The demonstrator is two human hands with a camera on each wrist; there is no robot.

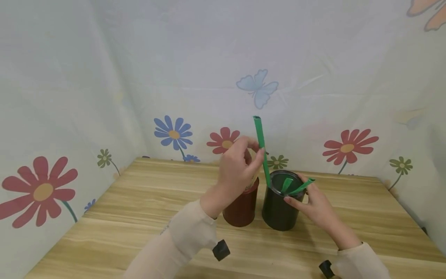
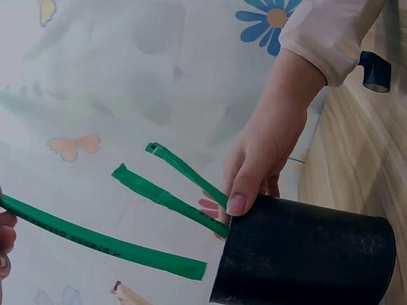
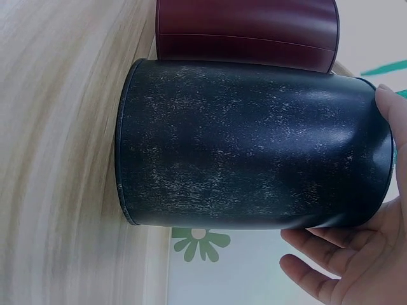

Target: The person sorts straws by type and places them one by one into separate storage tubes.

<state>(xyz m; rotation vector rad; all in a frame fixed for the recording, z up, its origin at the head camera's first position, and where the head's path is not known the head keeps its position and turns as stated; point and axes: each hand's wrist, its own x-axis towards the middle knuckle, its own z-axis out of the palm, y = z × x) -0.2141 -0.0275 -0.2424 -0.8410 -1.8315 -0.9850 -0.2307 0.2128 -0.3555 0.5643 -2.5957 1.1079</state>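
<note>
My left hand pinches a long, flat green tube between thumb and fingers, dark print running along it in the left wrist view. The tube stands nearly upright, its lower end right at the mouth of a black cylindrical holder. Two more green tubes lean out of that holder. With thumb and fingers at the rim, my right hand grips the holder from the right side. Immediately left of it stands a dark red holder, its top partly hidden behind my left hand.
Both holders stand on a wood-grain table. Behind and beside the table hangs a pale cloth printed with flowers and butterflies. A light-coloured stick end shows at the bottom of the left wrist view.
</note>
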